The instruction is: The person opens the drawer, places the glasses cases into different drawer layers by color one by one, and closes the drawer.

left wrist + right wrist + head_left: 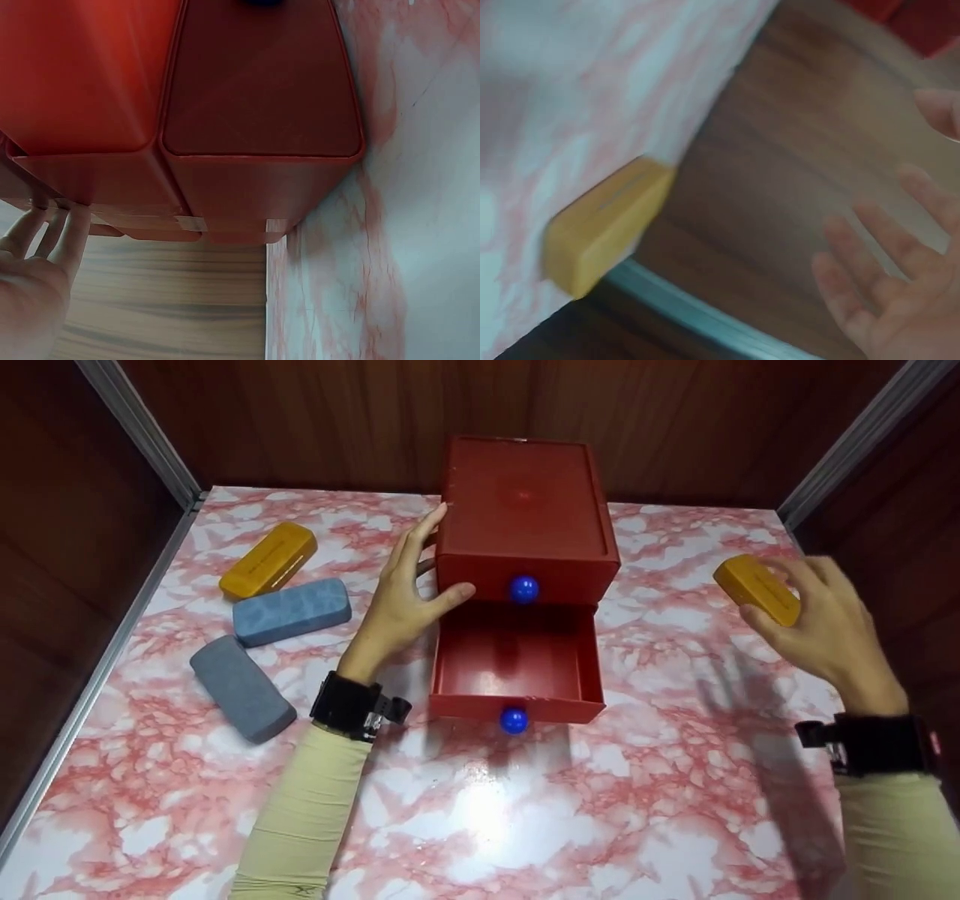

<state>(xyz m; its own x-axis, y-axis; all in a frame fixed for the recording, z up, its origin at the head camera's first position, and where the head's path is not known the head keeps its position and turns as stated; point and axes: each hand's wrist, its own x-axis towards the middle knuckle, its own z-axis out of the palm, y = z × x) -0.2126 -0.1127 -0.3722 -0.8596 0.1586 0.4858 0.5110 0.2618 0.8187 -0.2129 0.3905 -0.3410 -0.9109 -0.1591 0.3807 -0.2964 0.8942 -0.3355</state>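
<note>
A red drawer unit (525,499) with blue knobs stands at the back middle of the table. Its open drawer (517,709) sticks out below the top one, and nothing lies inside. My left hand (397,600) rests on the unit's left side, thumb at the front face. In the left wrist view its straight fingers (71,236) touch the side wall, above a lower closed drawer (262,82). On the right, my right hand (829,630) is over a yellow glasses case (754,585). The right wrist view shows its spread fingers (847,292) apart from the case.
On the left of the table lie another yellow glasses case (268,559), a blue one (292,611) and a grey one (244,690), close together. Dark wood panels (337,427) with metal edge strips enclose the back and sides of the marbled table (645,810).
</note>
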